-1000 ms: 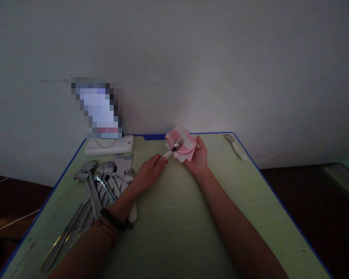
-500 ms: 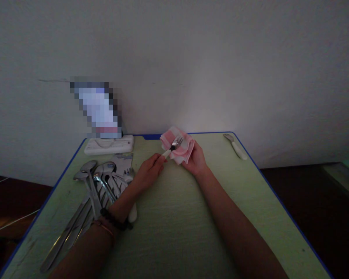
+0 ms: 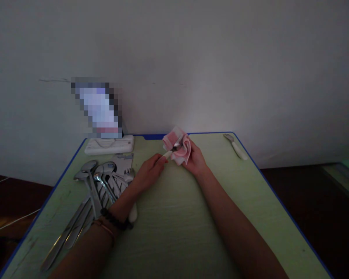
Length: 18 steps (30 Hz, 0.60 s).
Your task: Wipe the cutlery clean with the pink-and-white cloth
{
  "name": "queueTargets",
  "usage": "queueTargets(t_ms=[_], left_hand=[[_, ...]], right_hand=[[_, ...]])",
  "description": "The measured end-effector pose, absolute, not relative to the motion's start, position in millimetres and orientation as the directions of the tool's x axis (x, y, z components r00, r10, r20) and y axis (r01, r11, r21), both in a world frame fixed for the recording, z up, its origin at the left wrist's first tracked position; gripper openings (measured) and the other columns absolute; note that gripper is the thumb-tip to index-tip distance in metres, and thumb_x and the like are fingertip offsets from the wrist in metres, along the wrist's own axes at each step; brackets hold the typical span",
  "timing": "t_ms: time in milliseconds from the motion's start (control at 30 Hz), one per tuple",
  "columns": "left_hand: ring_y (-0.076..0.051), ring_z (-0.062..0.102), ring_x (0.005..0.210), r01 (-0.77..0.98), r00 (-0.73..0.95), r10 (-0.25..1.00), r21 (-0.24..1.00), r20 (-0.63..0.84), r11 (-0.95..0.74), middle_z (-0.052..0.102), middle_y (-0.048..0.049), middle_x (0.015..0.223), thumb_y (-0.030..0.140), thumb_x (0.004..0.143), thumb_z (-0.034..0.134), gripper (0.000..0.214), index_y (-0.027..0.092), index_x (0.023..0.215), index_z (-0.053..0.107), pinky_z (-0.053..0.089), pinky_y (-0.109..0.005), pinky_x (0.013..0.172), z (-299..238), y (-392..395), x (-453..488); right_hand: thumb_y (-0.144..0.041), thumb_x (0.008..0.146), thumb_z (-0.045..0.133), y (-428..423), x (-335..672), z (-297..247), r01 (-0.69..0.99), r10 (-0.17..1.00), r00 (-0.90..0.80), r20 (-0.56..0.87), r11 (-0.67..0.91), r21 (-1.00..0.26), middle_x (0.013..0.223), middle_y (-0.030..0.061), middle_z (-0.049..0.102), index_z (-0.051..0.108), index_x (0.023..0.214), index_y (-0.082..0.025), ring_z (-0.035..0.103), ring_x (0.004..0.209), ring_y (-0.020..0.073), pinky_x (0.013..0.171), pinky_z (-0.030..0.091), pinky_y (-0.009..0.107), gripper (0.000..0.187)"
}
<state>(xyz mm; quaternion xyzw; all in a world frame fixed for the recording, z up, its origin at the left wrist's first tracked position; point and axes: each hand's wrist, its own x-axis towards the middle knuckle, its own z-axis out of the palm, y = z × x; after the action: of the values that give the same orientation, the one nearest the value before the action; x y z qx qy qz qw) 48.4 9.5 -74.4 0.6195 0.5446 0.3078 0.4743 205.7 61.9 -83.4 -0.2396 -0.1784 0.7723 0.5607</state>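
The table point(image 3: 174, 232) bears the cutlery pile point(image 3: 93, 190), presumably at left for easy access; the right hand point(image 3: 197, 159) and left hand point(image 3: 150, 170) are both closed, the former gripping the cloth point(image 3: 180, 158) as apparent backing, the latter the utensil point(image 3: 166, 154), probably a fork, above the table's far half; materials: wood-grained top, polished metal, soft pink-and-white folds, smooth pale handle.
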Motion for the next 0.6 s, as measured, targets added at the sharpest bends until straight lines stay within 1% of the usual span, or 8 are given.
queueTargets(t_ms=[100,233,300,433,600], left_hand=[[-0.01,0.038,0.048,0.372,0.225,0.964,0.927,-0.14,0.047,0.04,0.0061,0.055,0.045,0.088,0.037,0.033,0.017,0.086,0.056,0.029,-0.021,0.046,-74.7,9.6,48.0],[-0.01,0.039,0.048,0.353,0.229,0.963,0.934,-0.142,0.054,0.041,0.0058,0.056,0.046,0.087,0.039,0.033,0.018,0.084,0.055,0.029,-0.021,0.045,-76.8,10.0,47.3],[-0.009,0.039,0.048,0.344,0.227,0.964,0.937,-0.139,0.055,0.041,0.0057,0.056,0.047,0.087,0.039,0.033,0.018,0.084,0.055,0.029,-0.02,0.045,-77.7,10.1,47.3],[-0.009,0.037,0.047,0.33,0.237,0.96,0.942,-0.151,0.066,0.04,0.0063,0.055,0.047,0.087,0.038,0.034,0.017,0.085,0.055,0.028,-0.02,0.044,-76.8,9.8,47.8],[-0.008,0.036,0.047,0.34,0.234,0.958,0.937,-0.165,0.079,0.039,0.0067,0.054,0.047,0.087,0.038,0.034,0.017,0.086,0.054,0.027,-0.019,0.044,-74.3,9.1,48.2]], right_hand=[[-0.031,0.081,0.05,61.9,207.2,-80.6,-0.787,0.961,-0.243,-0.13,-0.274,-0.553,0.08,-0.0013,0.072,0.064,0.081,-0.02,0.065,0.08,0.0152,0.083,0.051,0.031,0.018],[-0.033,0.08,0.046,63.0,210.8,-78.4,-0.819,0.982,-0.171,-0.081,-0.187,-0.543,0.082,-0.0001,0.072,0.063,0.088,-0.022,0.064,0.088,0.0176,0.083,0.05,0.035,0.022],[-0.031,0.081,0.042,63.2,211.7,-77.9,-0.832,0.985,-0.155,-0.081,-0.174,-0.526,0.081,0.0004,0.071,0.063,0.091,-0.021,0.064,0.086,0.0173,0.083,0.05,0.035,0.025],[-0.029,0.08,0.04,61.5,210.5,-74.8,-0.82,0.974,-0.198,-0.109,-0.226,-0.526,0.083,0.001,0.071,0.062,0.092,-0.02,0.064,0.085,0.0181,0.082,0.05,0.034,0.027],[-0.025,0.08,0.04,59.1,208.3,-72.2,-0.822,0.976,-0.208,-0.061,-0.209,-0.529,0.082,0.0008,0.072,0.063,0.089,-0.019,0.064,0.078,0.0174,0.083,0.05,0.032,0.026]])
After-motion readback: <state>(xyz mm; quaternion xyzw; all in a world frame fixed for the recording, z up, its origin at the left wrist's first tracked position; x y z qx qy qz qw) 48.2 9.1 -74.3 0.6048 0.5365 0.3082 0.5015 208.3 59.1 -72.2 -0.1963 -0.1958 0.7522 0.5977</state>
